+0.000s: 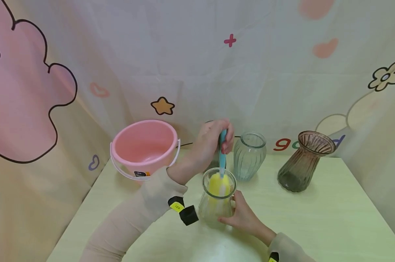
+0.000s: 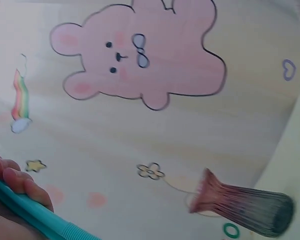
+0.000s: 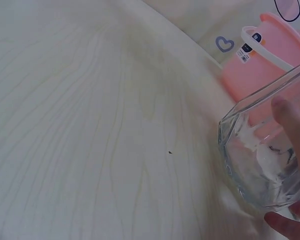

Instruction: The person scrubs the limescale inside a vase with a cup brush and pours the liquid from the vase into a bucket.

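Note:
My left hand (image 1: 214, 138) grips the blue handle (image 1: 222, 160) of a sponge brush from above. The brush's yellow sponge head (image 1: 219, 185) is down inside a clear glass vase (image 1: 210, 209), below its round rim. Around the lower right side of that vase, my right hand (image 1: 246, 217) holds it with the thumb in front. In the left wrist view, curled fingers (image 2: 27, 186) wrap the teal-blue handle (image 2: 45, 217). The right wrist view shows the vase's faceted glass base (image 3: 255, 167) with the thumb (image 3: 292, 125) along it; whether it touches the table cannot be told.
A pink bucket (image 1: 132, 156) with a white handle stands at the back left. Behind the held vase are a bluish glass vase (image 1: 248, 162) and another, mostly hidden glass piece (image 1: 214, 165). A brown ribbed vase (image 1: 299, 169) stands at right on the pale table (image 1: 341, 218).

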`<move>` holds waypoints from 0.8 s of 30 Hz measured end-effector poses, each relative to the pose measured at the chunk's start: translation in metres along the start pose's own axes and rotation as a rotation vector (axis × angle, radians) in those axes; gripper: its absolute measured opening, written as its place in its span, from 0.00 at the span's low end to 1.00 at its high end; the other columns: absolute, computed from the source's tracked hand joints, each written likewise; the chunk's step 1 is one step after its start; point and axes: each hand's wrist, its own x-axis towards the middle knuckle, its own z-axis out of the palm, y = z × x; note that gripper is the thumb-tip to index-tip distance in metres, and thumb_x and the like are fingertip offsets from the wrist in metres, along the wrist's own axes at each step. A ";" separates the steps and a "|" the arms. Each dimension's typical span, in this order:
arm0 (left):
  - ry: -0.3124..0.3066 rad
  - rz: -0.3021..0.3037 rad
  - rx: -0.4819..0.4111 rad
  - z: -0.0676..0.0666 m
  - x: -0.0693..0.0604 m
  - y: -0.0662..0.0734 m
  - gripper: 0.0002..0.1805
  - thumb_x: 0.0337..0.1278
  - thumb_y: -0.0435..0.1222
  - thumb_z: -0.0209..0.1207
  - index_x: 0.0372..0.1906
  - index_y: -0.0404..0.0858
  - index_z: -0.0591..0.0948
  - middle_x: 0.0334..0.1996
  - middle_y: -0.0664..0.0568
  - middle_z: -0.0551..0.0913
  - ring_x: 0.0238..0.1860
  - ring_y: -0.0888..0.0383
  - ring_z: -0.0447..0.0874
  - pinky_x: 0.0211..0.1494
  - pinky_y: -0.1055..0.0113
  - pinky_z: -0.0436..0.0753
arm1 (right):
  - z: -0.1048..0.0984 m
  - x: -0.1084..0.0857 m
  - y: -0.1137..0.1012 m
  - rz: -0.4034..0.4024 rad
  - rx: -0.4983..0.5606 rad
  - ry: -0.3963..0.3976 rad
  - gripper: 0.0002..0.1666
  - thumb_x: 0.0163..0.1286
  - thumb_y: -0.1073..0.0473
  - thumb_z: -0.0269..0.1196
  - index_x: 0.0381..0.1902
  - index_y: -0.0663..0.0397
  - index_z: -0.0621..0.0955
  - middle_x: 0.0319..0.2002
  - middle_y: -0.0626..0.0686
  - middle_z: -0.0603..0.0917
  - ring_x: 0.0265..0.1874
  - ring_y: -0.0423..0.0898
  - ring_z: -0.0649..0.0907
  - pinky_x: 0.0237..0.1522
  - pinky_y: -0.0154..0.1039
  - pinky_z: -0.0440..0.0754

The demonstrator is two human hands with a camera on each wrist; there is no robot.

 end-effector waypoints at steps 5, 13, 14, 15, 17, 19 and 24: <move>-0.022 0.004 -0.077 0.004 0.005 0.015 0.21 0.65 0.36 0.34 0.14 0.39 0.63 0.10 0.54 0.61 0.13 0.58 0.56 0.20 0.68 0.60 | 0.002 0.000 -0.002 0.003 -0.011 0.025 0.56 0.37 0.60 0.77 0.63 0.53 0.59 0.57 0.55 0.64 0.56 0.55 0.70 0.44 0.52 0.79; 0.046 -0.071 -0.084 -0.006 -0.007 -0.019 0.21 0.65 0.38 0.36 0.14 0.39 0.63 0.10 0.55 0.61 0.14 0.59 0.56 0.21 0.69 0.59 | 0.005 -0.002 -0.002 0.008 -0.024 0.044 0.57 0.38 0.58 0.77 0.63 0.54 0.58 0.57 0.56 0.64 0.56 0.56 0.70 0.44 0.51 0.79; 0.063 -0.087 -0.086 -0.008 -0.009 -0.026 0.21 0.64 0.38 0.37 0.14 0.39 0.63 0.10 0.55 0.61 0.14 0.59 0.56 0.21 0.69 0.59 | 0.005 -0.002 -0.002 0.007 -0.030 0.050 0.57 0.38 0.57 0.77 0.63 0.54 0.58 0.57 0.56 0.64 0.55 0.56 0.70 0.44 0.51 0.79; 0.081 -0.103 -0.086 -0.010 -0.012 -0.033 0.20 0.64 0.39 0.37 0.15 0.39 0.63 0.10 0.55 0.61 0.14 0.60 0.57 0.21 0.69 0.59 | 0.006 -0.003 -0.002 0.004 -0.035 0.058 0.57 0.38 0.57 0.77 0.63 0.54 0.58 0.57 0.56 0.64 0.55 0.56 0.70 0.44 0.50 0.79; 0.115 -0.144 -0.098 -0.013 -0.016 -0.047 0.20 0.63 0.39 0.38 0.15 0.39 0.64 0.10 0.56 0.61 0.14 0.60 0.57 0.21 0.69 0.59 | 0.007 -0.003 -0.001 -0.003 -0.049 0.075 0.57 0.37 0.57 0.77 0.63 0.55 0.58 0.56 0.56 0.64 0.54 0.56 0.71 0.44 0.48 0.79; 0.126 -0.181 -0.106 -0.017 -0.021 -0.060 0.20 0.64 0.39 0.37 0.15 0.39 0.64 0.10 0.56 0.62 0.14 0.61 0.58 0.22 0.70 0.60 | 0.008 -0.004 -0.002 -0.017 -0.070 0.094 0.57 0.36 0.58 0.77 0.62 0.56 0.59 0.55 0.56 0.65 0.54 0.56 0.71 0.44 0.47 0.79; 0.110 -0.177 -0.084 -0.023 -0.029 -0.081 0.20 0.65 0.39 0.36 0.16 0.37 0.63 0.11 0.56 0.62 0.14 0.61 0.59 0.22 0.70 0.62 | 0.007 -0.007 -0.003 -0.071 -0.137 0.097 0.55 0.39 0.56 0.77 0.61 0.58 0.59 0.55 0.56 0.65 0.53 0.53 0.71 0.45 0.46 0.77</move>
